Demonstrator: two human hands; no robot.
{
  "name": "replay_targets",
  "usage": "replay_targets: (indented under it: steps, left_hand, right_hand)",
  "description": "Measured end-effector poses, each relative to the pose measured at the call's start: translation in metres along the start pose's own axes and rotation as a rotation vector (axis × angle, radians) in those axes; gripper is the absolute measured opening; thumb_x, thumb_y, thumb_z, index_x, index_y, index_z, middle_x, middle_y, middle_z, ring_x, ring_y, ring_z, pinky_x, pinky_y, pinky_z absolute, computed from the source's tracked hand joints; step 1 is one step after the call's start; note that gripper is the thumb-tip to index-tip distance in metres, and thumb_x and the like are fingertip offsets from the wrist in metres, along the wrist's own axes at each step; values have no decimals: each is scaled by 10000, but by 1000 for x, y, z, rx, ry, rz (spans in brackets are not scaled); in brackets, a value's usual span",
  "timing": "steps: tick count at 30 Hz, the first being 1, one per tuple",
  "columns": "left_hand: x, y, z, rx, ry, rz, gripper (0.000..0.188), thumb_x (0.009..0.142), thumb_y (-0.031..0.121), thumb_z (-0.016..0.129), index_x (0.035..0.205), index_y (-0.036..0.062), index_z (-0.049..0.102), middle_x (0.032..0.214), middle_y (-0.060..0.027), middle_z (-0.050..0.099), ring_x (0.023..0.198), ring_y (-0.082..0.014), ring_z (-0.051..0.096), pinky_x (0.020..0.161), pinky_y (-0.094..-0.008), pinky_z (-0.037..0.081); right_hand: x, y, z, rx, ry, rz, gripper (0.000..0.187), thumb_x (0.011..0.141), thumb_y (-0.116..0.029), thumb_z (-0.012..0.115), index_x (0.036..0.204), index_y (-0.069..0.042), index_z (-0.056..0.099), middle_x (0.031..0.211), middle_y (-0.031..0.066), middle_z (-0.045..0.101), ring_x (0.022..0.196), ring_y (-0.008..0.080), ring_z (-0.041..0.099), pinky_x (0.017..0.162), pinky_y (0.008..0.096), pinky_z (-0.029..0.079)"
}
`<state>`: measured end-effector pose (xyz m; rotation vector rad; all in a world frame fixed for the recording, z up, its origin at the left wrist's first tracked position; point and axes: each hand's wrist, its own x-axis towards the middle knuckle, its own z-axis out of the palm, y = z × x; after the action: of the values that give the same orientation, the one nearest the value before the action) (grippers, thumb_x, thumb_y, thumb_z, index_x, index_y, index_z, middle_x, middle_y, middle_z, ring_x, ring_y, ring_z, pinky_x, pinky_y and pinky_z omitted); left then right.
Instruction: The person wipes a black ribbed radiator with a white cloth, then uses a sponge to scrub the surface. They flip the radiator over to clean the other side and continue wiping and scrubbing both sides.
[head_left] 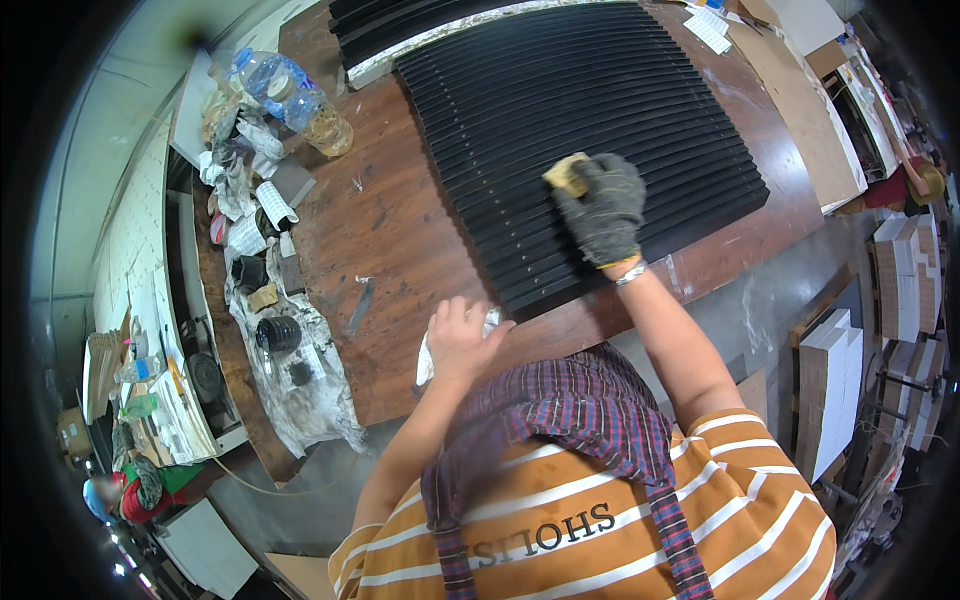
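A wide stack of black ribbed strips (600, 90), side by side, lies on the brown table. My right hand (605, 205), in a dark grey glove, presses a yellowish sponge (567, 176) onto the strips right of their middle. Bare, my left hand (462, 340) is at the table's near edge, closed around a crumpled white cloth or tissue (425, 362) that shows on both sides of the fingers. Its thumb reaches close to the near left corner of the strips; whether it touches them I cannot tell.
Plastic bottles (325, 128) and crumpled rags stand at the table's left. A stained white sheet (310, 390) there carries a black coiled part (278, 333) and a small sponge piece (263, 297). Stacked white boards (832, 385) stand at the right. Other people are at both sides.
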<state>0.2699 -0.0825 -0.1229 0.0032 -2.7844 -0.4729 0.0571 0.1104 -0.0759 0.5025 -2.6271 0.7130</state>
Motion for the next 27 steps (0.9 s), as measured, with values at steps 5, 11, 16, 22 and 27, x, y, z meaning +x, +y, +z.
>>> replay_targets:
  steps: [5,11,16,22,27]
  left_hand:
    - [2,3,0,5,-6,-15,416,699,388,871,938,101,688,921,-79,587,863,-304,582,726,-423,490]
    - [0,2,3,14,17,15,423,706,359,866,978,93,682,927,-97,598,872,-324,583,755,-436,489]
    - [-1,1,6,54,32,5,436,636,377,892,926,116,697,927,-76,609,859,-294,594,713,-417,498]
    - [-1,1,7,60,17,12,468,645,381,888,948,94,677,929,-91,606,856,-310,576,726,-418,488]
    - [0,2,6,68,3,19,464,663,393,874,950,87,676,946,-91,609,863,-317,578,739,-423,486]
  right_hand:
    - [13,3,-11,-29,165,-151,356,777,-348,805,982,-75,703,1017,117,630,977,313,594,850,466,459]
    - [-1,-84,39,209,-203,-336,388,784,-356,818,1066,-105,730,1080,93,631,1038,292,586,931,473,455]
    - [20,-33,16,122,-202,-263,415,760,-375,830,1068,-110,744,1068,88,636,1035,295,586,940,467,438]
    - [54,113,-23,-130,59,-132,410,781,-398,825,1060,-110,739,974,89,645,962,286,613,867,462,463]
    - [92,245,-53,-359,157,97,411,822,-496,769,1028,-141,742,955,112,688,929,332,646,817,485,489]
